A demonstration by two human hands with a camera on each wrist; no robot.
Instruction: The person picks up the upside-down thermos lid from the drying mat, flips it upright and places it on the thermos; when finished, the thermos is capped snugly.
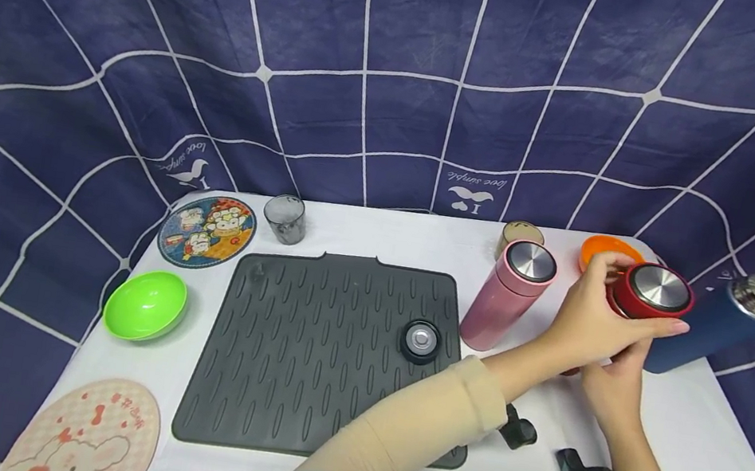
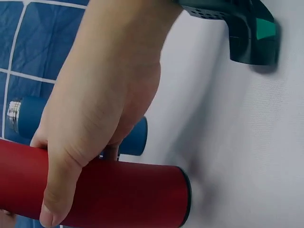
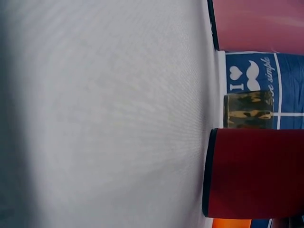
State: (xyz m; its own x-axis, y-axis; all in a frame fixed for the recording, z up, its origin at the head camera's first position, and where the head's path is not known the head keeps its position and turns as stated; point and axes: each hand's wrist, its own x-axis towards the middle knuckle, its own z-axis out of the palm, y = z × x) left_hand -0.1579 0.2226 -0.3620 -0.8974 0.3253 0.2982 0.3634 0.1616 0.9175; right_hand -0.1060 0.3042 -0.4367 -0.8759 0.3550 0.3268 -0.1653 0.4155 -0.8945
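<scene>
Upright in front of me is a red vacuum flask [image 2: 133,197] with a steel-topped red lid [image 1: 661,288]; its base is at the white tabletop. My left hand [image 1: 586,317] grips the lid, fingers on the far side and thumb on the near side. Lower down, my right hand [image 1: 619,386] holds the body, its thumb wrapped over the red wall in the left wrist view. Just right of the hands stands a blue flask [image 1: 698,329], uncapped, showing its steel mouth. A pink flask [image 1: 502,301] with its lid on stands to the left.
A ribbed dark mat [image 1: 324,357] carries a black round cap [image 1: 420,341]. Behind the flasks are an amber glass [image 1: 519,235] and an orange bowl [image 1: 607,248]. Leftward are a grey glass [image 1: 286,219], a green bowl [image 1: 145,305] and two round patterned mats.
</scene>
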